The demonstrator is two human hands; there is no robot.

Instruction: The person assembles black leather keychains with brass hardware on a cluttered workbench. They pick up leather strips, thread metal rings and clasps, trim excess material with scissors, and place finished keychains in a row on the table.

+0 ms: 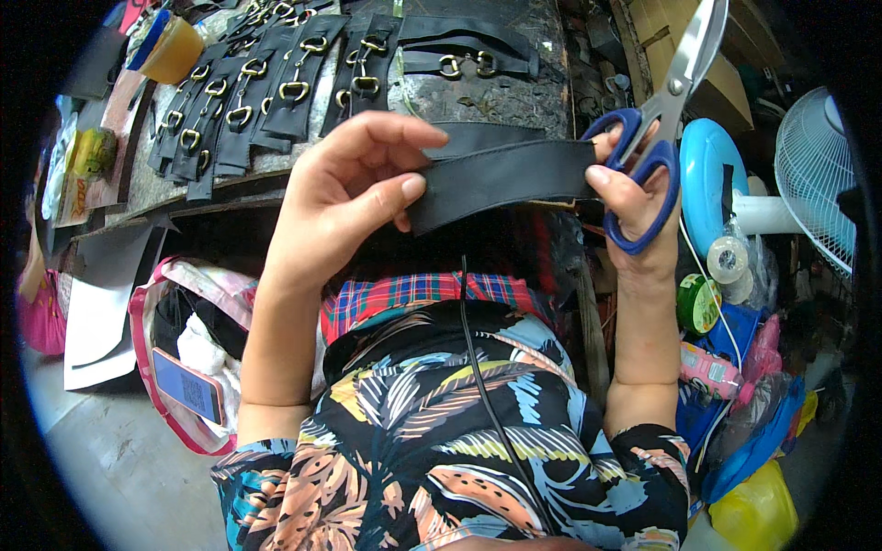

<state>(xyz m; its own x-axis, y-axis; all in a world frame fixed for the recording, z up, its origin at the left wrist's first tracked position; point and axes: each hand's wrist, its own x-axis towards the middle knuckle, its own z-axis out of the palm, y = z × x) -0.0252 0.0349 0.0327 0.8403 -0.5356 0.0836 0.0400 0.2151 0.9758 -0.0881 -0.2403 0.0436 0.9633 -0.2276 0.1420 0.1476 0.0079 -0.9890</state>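
A black leather strap (501, 186) with stitched edges is stretched between my two hands, above the near edge of the workbench. My left hand (354, 197) pinches its left end between thumb and fingers. At the other end, my right hand (634, 188) grips the strap with thumb and forefinger. Blue-handled scissors (675, 87) hang on that same hand, its fingers through the loops and the blades pointing up and away. Behind the held strap lies another black strip (487, 138), partly covered.
Several black straps with gold horsebit buckles (241, 115) lie across the workbench (542, 101), beside a yellow tub (170, 50). A white fan (818, 174) and blue stool (709, 179) stand to the right. At left, a phone (188, 386) rests on a pink-edged bag (147, 340).
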